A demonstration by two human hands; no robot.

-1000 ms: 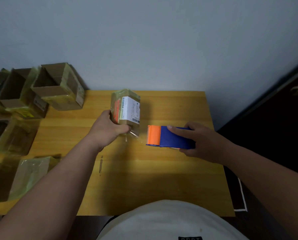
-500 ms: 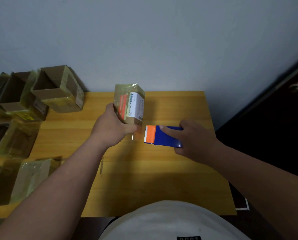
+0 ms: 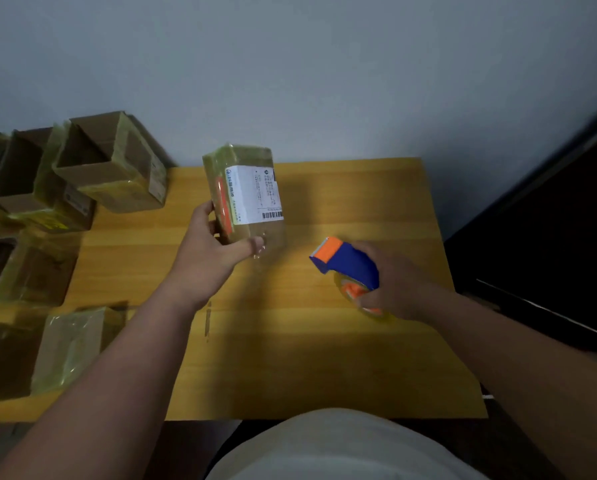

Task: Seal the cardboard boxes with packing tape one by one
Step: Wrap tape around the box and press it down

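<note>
A small cardboard box (image 3: 245, 192), wrapped in clear yellowish tape and bearing a white shipping label, is held tilted above the wooden table (image 3: 325, 341) by my left hand (image 3: 210, 254), which grips its lower end. A loose strip of clear tape hangs from that end near my thumb. My right hand (image 3: 394, 282) holds a blue and orange tape dispenser (image 3: 345, 265) to the right of the box, apart from it, with its orange blade end pointing up and left.
Several open cardboard boxes (image 3: 110, 164) with taped sides stand at the table's back left and along the left edge. Another taped box (image 3: 72, 344) lies at the front left. A dark door (image 3: 550, 237) is on the right.
My left hand has lifted and turned the box more upright. My right hand has pulled the tape dispenser away to the right and tilted it, opening a gap between it and the box.
</note>
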